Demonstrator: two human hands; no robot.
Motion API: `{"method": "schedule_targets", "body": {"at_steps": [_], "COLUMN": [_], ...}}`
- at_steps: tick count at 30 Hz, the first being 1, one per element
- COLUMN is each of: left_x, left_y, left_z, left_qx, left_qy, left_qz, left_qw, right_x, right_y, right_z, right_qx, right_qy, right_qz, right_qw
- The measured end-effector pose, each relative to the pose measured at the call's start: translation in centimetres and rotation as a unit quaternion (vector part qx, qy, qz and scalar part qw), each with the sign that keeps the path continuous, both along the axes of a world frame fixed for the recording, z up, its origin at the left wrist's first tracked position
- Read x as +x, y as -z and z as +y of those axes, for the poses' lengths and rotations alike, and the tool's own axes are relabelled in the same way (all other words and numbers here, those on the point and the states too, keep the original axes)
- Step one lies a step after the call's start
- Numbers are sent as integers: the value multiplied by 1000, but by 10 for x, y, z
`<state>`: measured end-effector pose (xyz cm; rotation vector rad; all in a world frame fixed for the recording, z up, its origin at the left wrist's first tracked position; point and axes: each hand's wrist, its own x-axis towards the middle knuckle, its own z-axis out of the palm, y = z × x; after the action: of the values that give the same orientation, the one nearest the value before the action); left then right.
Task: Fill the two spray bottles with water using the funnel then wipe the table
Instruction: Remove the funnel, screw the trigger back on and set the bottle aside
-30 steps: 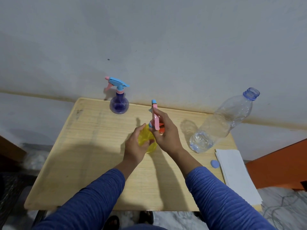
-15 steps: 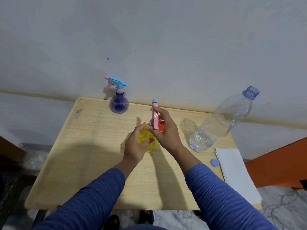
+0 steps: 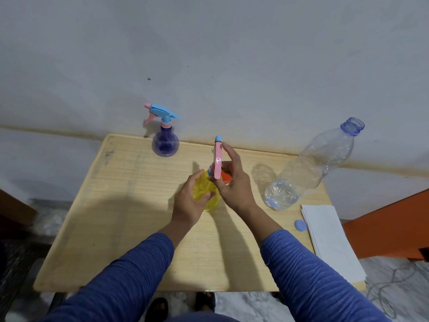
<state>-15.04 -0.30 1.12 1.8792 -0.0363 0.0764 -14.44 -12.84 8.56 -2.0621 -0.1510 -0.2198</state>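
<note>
Table first: the yellow spray bottle stands near its centre, so keep your left hand wrapped firm round the belly while your right hand pinches the pink spray head at the neck w/ fingers curled, and twist straight, no tilt, judging this as the cap-turning step. Purple spray bottle waits capped at 11 o'clock, the nearly empty water bottle at 2 o'clock, a bit of orange, prob. the funnel, peeks behind your right hand. Vs 1 s ago: bottles haven't shifted, right fingers have re-gripped slightly higher on the head.
</note>
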Motion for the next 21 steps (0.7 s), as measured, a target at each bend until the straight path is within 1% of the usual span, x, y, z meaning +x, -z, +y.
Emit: {"method": "schedule_targets", "body": {"at_steps": [3,7,9,14,18,21], "left_x": [0,-1,-1,-5,-5,-7], "left_y": [0,-1,-2,-6,-4,-6], "left_z": [0,-2,-3,-6,-12,-14], "left_qx": [3,3,4,24,46,31], "left_qy": [-2,-15,-21,-53,-78,-55], "left_qz": [0,-3,-3,-11,-4,29], "left_qw": [1000,1000,1000,998,996,998], "right_x": [1,3,9,27,34,38], "right_y": [2,6,8,22,21,14], "right_z": [1,8,11,11,10,6], "right_qx": [29,100,114,25,4,18], "right_qy": [15,41,45,28,-6,-64], "right_qz": [14,42,58,73,50,73], "right_qw": [999,993,991,997,999,995]}}
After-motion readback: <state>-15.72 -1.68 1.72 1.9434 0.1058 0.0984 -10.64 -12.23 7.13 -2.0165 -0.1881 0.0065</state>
